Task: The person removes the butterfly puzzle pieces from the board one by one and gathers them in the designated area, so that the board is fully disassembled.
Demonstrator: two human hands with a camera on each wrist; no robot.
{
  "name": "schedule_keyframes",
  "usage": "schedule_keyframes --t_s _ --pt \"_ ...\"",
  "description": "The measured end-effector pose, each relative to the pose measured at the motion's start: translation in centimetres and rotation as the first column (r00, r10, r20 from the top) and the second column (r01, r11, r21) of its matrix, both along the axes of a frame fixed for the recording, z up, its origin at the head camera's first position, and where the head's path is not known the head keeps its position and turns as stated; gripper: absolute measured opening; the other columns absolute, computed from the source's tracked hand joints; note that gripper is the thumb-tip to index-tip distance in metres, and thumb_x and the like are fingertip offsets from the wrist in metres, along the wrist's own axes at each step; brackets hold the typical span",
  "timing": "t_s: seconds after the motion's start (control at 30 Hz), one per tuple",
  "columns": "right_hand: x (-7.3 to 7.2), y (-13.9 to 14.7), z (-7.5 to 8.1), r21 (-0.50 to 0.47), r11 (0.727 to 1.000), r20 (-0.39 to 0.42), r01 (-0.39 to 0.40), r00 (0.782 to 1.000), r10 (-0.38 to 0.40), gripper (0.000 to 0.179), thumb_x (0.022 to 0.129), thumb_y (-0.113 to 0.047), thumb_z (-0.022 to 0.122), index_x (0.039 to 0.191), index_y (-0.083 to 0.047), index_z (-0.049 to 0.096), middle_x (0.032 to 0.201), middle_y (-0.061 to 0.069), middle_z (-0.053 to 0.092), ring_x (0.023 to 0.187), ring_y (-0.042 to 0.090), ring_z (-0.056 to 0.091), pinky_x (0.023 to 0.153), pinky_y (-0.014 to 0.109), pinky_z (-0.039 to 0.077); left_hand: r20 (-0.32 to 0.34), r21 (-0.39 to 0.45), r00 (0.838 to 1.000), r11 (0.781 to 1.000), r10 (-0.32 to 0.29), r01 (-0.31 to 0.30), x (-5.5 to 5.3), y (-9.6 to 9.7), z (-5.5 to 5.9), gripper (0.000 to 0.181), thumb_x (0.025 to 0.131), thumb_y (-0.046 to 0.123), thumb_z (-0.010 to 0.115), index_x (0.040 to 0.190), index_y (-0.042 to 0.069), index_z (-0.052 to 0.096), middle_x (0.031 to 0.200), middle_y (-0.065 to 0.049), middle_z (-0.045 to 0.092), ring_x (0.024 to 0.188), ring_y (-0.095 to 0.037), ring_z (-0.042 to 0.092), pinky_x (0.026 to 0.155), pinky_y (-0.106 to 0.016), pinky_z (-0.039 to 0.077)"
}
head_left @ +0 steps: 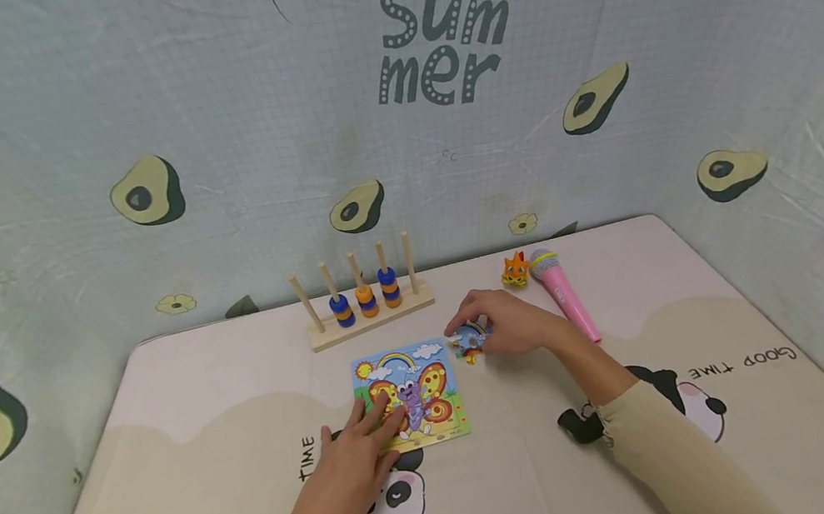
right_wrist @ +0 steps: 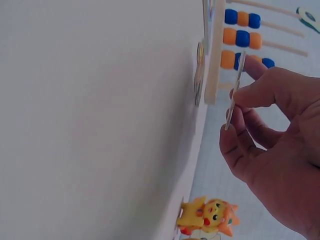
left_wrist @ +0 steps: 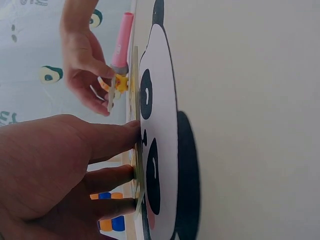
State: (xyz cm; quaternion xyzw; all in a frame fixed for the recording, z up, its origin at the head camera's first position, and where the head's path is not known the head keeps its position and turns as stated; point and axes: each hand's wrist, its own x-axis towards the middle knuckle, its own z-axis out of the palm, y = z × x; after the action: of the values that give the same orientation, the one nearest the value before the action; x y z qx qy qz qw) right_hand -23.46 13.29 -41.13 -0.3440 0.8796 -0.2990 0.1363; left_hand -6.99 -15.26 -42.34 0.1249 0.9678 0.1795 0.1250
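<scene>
A square butterfly jigsaw puzzle (head_left: pixel 413 392) lies on the table in the head view. My left hand (head_left: pixel 358 457) rests on its lower left part, fingers spread; the left wrist view has this hand's (left_wrist: pixel 65 170) fingertips on the puzzle's edge. Just right of the puzzle, my right hand (head_left: pixel 511 319) pinches a thin puzzle piece (right_wrist: pixel 236 90), seen edge-on in the right wrist view and held off the table. Below that hand, other flat puzzle pieces (right_wrist: pixel 199 75) lie on the table; their outlines are partly hidden in the head view.
Behind the puzzle stands a wooden peg rack (head_left: pixel 373 318) with blue and orange beads. An orange and yellow toy figure (head_left: pixel 515 270) and a pink microphone (head_left: pixel 570 299) are at the back right. A patterned cloth wall (head_left: pixel 256 139) rises behind the table.
</scene>
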Motion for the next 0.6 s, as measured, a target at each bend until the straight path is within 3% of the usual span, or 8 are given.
schedule_keyframes --t_s 0.6 --pt "-0.3 2.6 0.1 -0.014 0.999 -0.026 0.038 0.999 -0.039 0.049 0.076 0.011 0.065 0.114 -0.016 0.080 0.119 0.004 0.070 0.107 0.023 0.063 0.086 0.037 0.053 -0.021 0.004 1.000 1.000 -0.002 0.002 0.0 -0.1 -0.3 0.051 0.100 0.027 0.070 0.150 0.021 0.059 0.164 -0.008 0.045 0.154 -0.045 0.033 0.106 -0.087 0.025"
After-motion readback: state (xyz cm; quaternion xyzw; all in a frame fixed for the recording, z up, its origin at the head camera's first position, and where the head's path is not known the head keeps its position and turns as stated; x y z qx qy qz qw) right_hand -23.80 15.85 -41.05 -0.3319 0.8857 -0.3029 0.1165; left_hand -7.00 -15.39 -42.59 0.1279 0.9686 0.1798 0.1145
